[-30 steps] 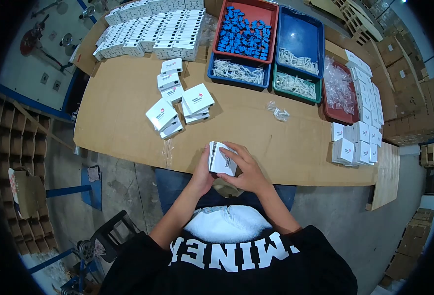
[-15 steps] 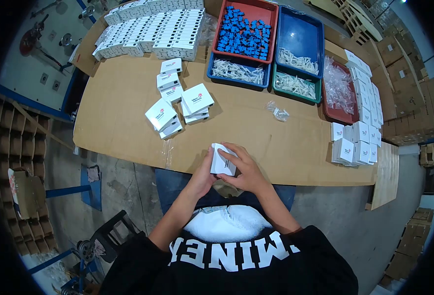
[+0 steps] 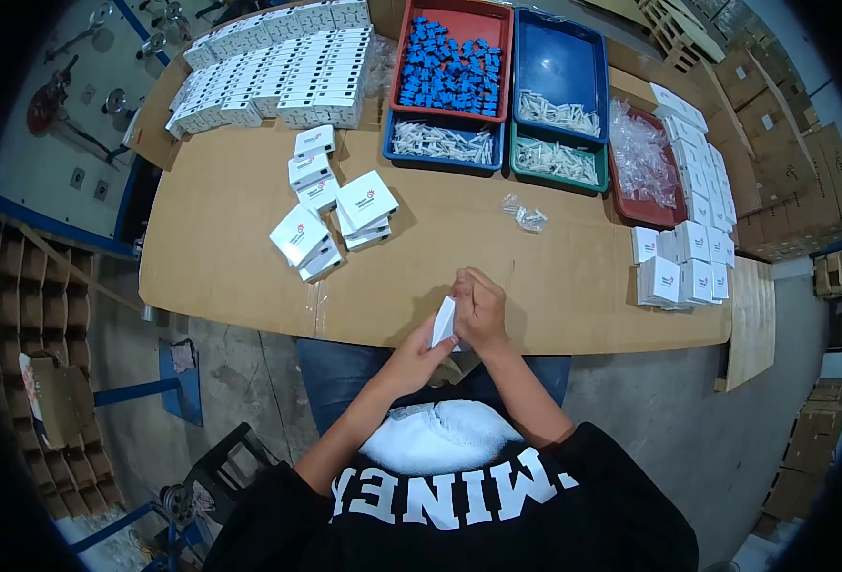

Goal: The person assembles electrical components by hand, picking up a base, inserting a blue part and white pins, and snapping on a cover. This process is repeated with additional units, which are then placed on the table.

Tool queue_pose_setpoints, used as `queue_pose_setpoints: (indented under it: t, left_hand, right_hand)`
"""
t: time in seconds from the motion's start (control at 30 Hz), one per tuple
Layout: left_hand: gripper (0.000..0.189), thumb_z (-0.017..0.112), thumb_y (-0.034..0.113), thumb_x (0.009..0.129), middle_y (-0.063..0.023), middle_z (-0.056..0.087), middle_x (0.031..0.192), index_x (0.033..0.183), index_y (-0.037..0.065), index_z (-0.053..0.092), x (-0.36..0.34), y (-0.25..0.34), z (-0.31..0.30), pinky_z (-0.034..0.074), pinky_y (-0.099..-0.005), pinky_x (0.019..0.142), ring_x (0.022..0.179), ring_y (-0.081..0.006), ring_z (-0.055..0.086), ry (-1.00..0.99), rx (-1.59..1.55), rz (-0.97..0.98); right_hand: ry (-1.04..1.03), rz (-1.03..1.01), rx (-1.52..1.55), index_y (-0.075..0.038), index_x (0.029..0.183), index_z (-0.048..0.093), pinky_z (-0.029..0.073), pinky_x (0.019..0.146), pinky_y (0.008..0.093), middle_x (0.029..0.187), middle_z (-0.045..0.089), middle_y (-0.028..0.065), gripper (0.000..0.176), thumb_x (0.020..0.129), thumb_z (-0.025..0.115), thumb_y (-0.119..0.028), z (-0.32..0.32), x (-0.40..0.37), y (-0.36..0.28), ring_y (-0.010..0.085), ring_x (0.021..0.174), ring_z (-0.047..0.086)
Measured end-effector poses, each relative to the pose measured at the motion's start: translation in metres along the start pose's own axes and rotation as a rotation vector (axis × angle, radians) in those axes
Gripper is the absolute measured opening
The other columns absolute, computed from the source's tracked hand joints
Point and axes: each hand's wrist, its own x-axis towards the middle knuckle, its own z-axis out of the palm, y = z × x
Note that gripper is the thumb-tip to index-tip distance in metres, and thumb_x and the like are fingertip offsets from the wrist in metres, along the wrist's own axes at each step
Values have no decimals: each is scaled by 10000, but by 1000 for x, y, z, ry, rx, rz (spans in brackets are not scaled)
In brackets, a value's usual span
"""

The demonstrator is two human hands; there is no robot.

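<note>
My left hand [image 3: 418, 360] grips a small white box [image 3: 445, 322] close to my body at the table's front edge, thumb on its near side. The box is tilted, with a narrow face toward me. My right hand [image 3: 481, 310] is right beside the box, its fingers curled together at the far end. Whatever those fingers hold, if anything, is hidden. Ahead and to the left lie loose piles of white boxes [image 3: 366, 200] with a small red logo and dark print.
A carton of packed white boxes [image 3: 297, 71] stands at back left. Trays hold blue parts [image 3: 449, 71], white plastic pieces [image 3: 440, 141] and clear bags [image 3: 645, 157]. Small clear bags [image 3: 530, 219] lie mid-table. More white boxes [image 3: 683, 272] are stacked at right.
The box has turned from its broad face showing to a narrow edge. My right hand has left its broad face, and its fingers have curled at the far end. The view has shifted slightly.
</note>
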Motion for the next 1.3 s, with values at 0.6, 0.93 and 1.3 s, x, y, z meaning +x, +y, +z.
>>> queue_pose_setpoints:
  t: [0.6,0.93,1.3]
  left_hand:
    - [649,834,54,911,-105,630,1394,1464,34,496,12,10,2,453,-366,1144,1317,-207,593,467,-231,-22]
    - [356,699,88,1036,-88,711,1317,1371,-23,654,3,25,-32,499,-308,1075,1213,-158,649,165,-16,172]
    - [419,781,164,981,-112,709,1291,1351,13,652,32,21,-25,497,-350,1072,1223,-213,656,373,328,246]
  right_hand:
    - [-150,631,806,2,1254,719,541,905,266,1105,749,43,294,991,776,-118,-20,-17,10,105,1004,677]
    - [-500,516,700,19,1286,696,556,995,326,1268,732,86,359,942,794,-13,-35,-23,2,150,1127,682]
    - [-59,546,355,-6,1181,744,548,825,270,1132,746,47,246,965,800,-108,-49,-28,49,96,964,667]
